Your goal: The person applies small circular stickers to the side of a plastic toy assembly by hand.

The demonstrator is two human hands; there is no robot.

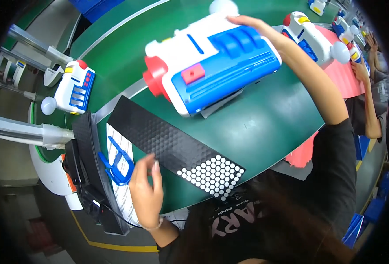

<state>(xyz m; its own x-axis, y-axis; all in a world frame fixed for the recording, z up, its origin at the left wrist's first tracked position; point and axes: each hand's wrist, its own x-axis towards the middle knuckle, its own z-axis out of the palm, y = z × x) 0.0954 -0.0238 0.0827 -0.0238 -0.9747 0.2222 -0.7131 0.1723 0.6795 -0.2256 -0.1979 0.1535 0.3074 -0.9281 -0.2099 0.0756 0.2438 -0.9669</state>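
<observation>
As the right hand (265, 31) clamps the blue-and-white toy (225, 72), its red nozzle (155, 75) points left, long axis rising rightward; the left hand's (146, 191) grip is unclear.

Bright lighting | soft glare on green tabletop (265, 121) | fisheye-bent edges | black corners

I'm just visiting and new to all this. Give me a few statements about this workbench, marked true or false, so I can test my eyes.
1. The right hand holds a white-and-blue toy. True.
2. Both hands grip that toy. False: the left hand is apart from it, next to a blue plastic piece.
3. The held toy's red part points to the picture's right. False: the red part points left.
4. A similar toy is at the picture's left. True.
5. White dots cover the whole sheet. False: only the black sheet's end nearest the person has white dots.
</observation>
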